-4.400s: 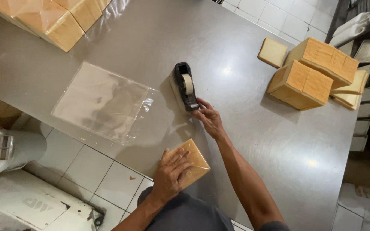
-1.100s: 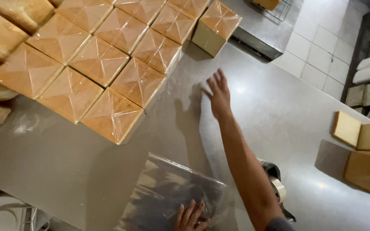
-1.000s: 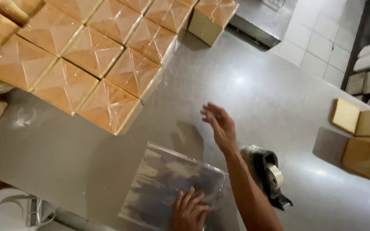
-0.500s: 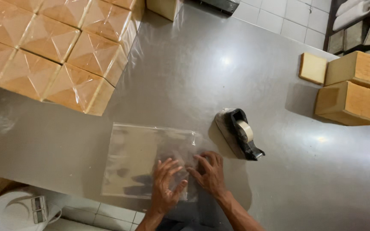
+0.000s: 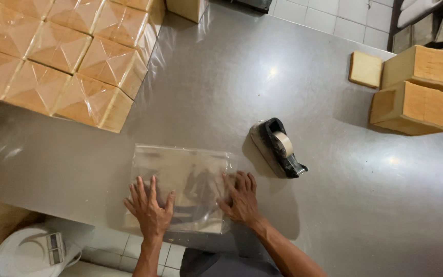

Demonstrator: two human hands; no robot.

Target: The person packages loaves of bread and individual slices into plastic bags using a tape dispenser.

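A stack of clear plastic bags [image 5: 180, 177] lies flat near the front edge of the steel table [image 5: 221, 87]. My left hand [image 5: 148, 208] rests palm down on the stack's near left corner, fingers spread. My right hand [image 5: 242, 200] presses on its near right corner, fingers spread too. Neither hand grips anything. A black tape dispenser [image 5: 278, 147] stands just right of the bags, a short way beyond my right hand.
Several wrapped square loaves [image 5: 62, 56] fill the table's far left. Unwrapped loaves [image 5: 416, 87] and a single slice [image 5: 365, 69] sit at the far right. A white scale [image 5: 32, 251] stands below the table edge at lower left, over tiled floor.
My right hand came back from reaching toward the wrapped loaves and now lies on the bags beside my left hand. The view has swung so the bags are central.
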